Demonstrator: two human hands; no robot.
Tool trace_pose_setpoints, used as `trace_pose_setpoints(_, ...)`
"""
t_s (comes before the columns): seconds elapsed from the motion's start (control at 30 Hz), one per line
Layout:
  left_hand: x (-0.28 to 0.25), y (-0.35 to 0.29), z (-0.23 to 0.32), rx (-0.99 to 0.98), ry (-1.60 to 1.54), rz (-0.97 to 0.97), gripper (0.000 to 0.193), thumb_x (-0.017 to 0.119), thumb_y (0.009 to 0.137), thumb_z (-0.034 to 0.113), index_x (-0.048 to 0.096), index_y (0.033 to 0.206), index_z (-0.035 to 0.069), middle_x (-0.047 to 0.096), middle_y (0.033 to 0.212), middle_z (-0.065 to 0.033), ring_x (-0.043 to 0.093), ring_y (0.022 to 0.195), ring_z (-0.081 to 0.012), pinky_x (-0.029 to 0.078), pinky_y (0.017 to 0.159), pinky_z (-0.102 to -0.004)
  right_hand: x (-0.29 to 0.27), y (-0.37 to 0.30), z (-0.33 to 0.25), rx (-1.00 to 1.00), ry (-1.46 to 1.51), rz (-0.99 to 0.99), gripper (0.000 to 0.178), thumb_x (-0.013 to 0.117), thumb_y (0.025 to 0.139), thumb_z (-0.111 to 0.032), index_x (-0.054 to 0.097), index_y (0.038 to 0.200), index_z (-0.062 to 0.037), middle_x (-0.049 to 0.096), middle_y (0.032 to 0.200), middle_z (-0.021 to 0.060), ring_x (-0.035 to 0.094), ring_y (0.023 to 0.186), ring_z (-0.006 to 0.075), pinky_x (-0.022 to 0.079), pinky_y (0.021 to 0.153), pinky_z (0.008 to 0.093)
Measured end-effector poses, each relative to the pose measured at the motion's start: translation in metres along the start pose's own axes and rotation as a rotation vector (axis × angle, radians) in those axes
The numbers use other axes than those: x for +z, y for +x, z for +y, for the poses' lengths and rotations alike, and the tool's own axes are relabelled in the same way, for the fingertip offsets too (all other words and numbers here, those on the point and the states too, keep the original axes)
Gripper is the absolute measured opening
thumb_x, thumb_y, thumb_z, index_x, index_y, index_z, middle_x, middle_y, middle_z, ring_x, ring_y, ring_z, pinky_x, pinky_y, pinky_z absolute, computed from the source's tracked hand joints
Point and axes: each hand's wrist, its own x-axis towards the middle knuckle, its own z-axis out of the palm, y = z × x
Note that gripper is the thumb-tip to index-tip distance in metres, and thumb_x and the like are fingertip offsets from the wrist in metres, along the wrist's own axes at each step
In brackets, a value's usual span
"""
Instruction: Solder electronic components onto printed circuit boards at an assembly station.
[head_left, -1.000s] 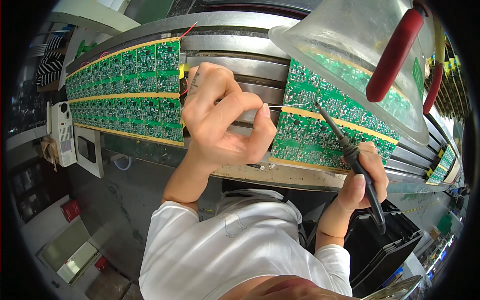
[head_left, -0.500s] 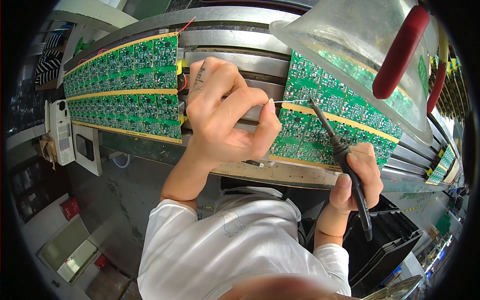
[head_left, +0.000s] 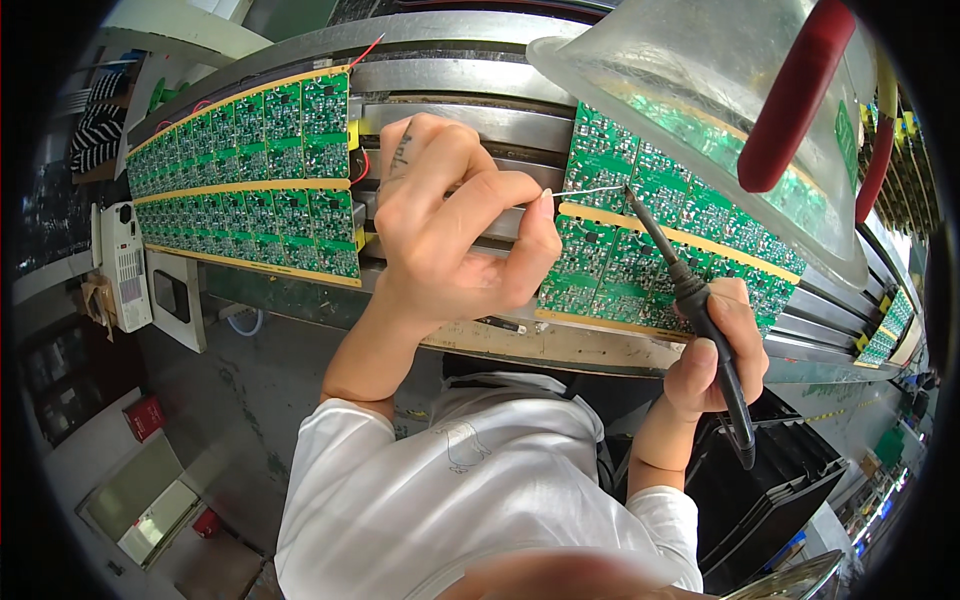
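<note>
Between thumb and forefinger my left hand (head_left: 450, 215) pinches a thin silvery solder wire (head_left: 592, 190), which reaches right over a green circuit board panel (head_left: 610, 285). My right hand (head_left: 722, 345) is wrapped round the dark handle of a soldering iron (head_left: 700, 300). The iron's tip points up and left and meets the end of the wire above the panel's upper row; whether it touches the board is too small to tell. Many small components cover the panel, and a tan strip runs between its rows.
Another green circuit board panel (head_left: 250, 190) lies at left on the metal rails (head_left: 450, 75). A translucent funnel-shaped hood (head_left: 690, 110) hangs over the right panel, beside a red handle (head_left: 797, 95). Black stacked trays (head_left: 770, 490) stand at lower right. A white box-shaped device (head_left: 125, 265) is far left.
The iron's tip has shifted slightly up and right, its handle end tilting further right. More of the wire lies over the panel. My left hand has barely moved.
</note>
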Motion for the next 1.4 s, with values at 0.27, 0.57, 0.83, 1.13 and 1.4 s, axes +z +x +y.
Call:
trace_pose_setpoints(0.27, -0.001, 0.000, -0.003, 0.026, -0.003, 0.009, 0.012, 0.068, 0.064, 0.000, 0.066, 0.075, 0.006, 0.047, 0.070, -0.0009, 0.040, 0.067, -0.0176, 0.040, 0.066, -0.0303, 0.001, 0.000, 0.002, 0.017, 0.008, 0.002, 0.024, 0.068, 0.088, -0.023, 0.065, 0.097, -0.0008, 0.066, 0.080, 0.0126, 0.056, 0.066, 0.0232, 0.049, 0.067, 0.0379)
trace_pose_setpoints(0.57, 0.001, 0.000, 0.001, -0.015, 0.015, 0.029, 0.013, 0.068, 0.067, -0.001, 0.067, 0.079, 0.005, 0.057, 0.079, -0.0053, 0.045, 0.071, -0.0193, 0.041, 0.070, -0.0302, -0.006, -0.005, 0.004, -0.049, 0.063, 0.077, 0.028, 0.064, 0.091, -0.028, 0.065, 0.097, -0.0010, 0.065, 0.077, 0.0123, 0.055, 0.065, 0.0227, 0.046, 0.067, 0.0384)
trace_pose_setpoints(0.83, 0.013, -0.003, 0.022, -0.034, -0.032, -0.074, 0.015, 0.071, 0.065, 0.003, 0.063, 0.076, 0.010, 0.056, 0.081, -0.0006, 0.055, 0.075, -0.0204, 0.041, 0.078, -0.0344, -0.032, -0.008, 0.015, -0.027, 0.073, 0.216, 0.027, 0.063, 0.090, -0.028, 0.064, 0.096, -0.0010, 0.064, 0.073, 0.0122, 0.055, 0.064, 0.0227, 0.045, 0.068, 0.0388)
trace_pose_setpoints(1.13, 0.021, -0.009, 0.023, -0.054, -0.044, -0.112, 0.017, 0.071, 0.065, 0.003, 0.063, 0.078, 0.009, 0.057, 0.082, -0.0013, 0.059, 0.079, -0.0220, 0.043, 0.080, -0.0360, -0.027, -0.004, 0.011, -0.025, 0.029, 0.128, 0.025, 0.064, 0.088, -0.026, 0.065, 0.092, -0.0019, 0.063, 0.071, 0.0116, 0.055, 0.062, 0.0225, 0.046, 0.069, 0.0385)
trace_pose_setpoints(1.4, 0.021, -0.008, 0.024, -0.029, -0.015, -0.077, 0.018, 0.071, 0.065, 0.002, 0.064, 0.079, 0.009, 0.058, 0.082, -0.0016, 0.058, 0.079, -0.0221, 0.043, 0.079, -0.0368, -0.024, -0.005, 0.005, -0.028, -0.094, 0.080, 0.022, 0.065, 0.088, -0.026, 0.066, 0.092, -0.0043, 0.065, 0.073, 0.0094, 0.057, 0.063, 0.0225, 0.047, 0.070, 0.0390)
